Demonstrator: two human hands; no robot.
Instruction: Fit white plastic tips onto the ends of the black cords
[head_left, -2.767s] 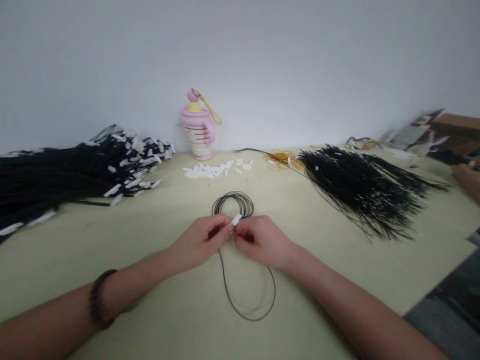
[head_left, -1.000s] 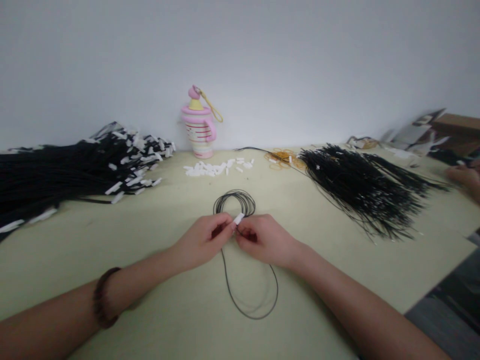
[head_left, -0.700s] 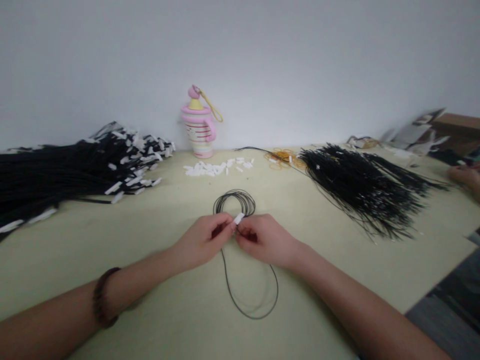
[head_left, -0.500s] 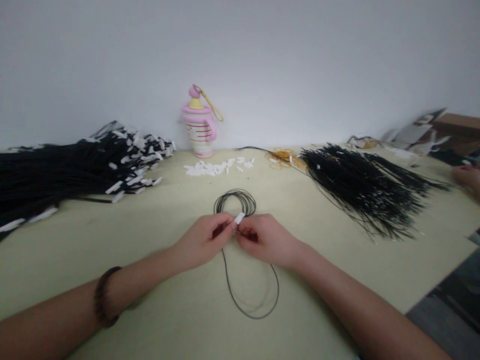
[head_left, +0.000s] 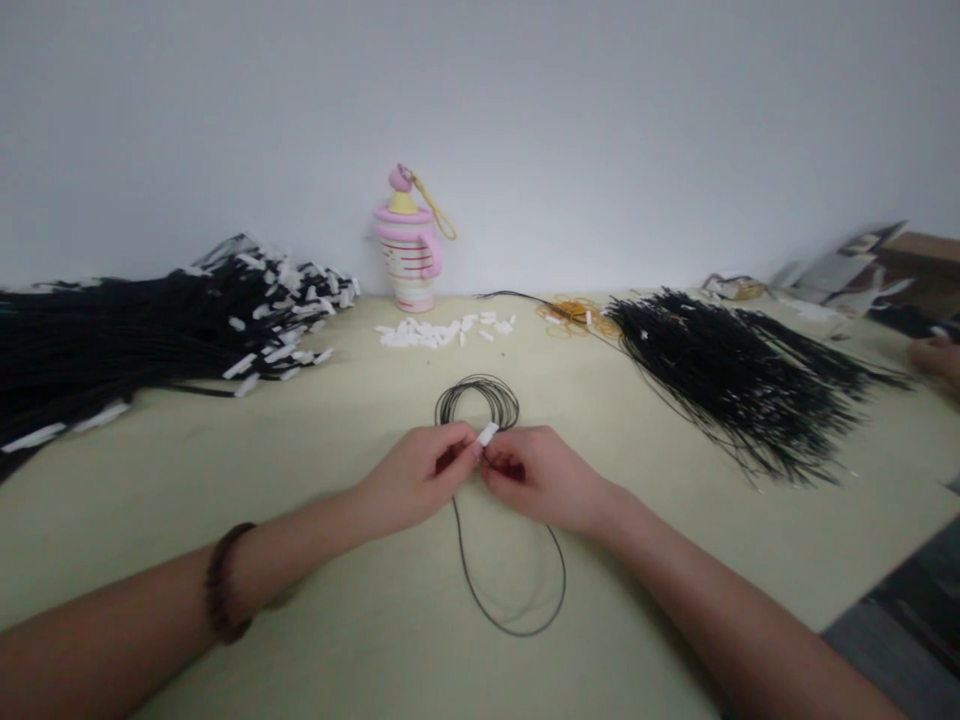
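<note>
— Hands?
— Both clenched in a pinch, left hand and right hand meeting at the fingertips, grasping one small white tag between them, tag tilted up out of the fingers. Dark bead bracelet on left wrist.
— Cord?
— Thin black cord in loose loops, disappearing into the pinch at both hands; smaller loop on far side, larger loop on near side, flat on pale green table cover. Whole coil straight in front of pink striped bottle, well apart from it.
— Rest?
— Loose white tags in a low scattered patch just in front of bottle. Orange rubber bands to its right. Further right, spread bunch of black cords. To its left, big heap of black cords, white tags at the ends.
— Anyone else?
— Another person's hand at far right edge, well right of bottle; grip too small to tell.
</note>
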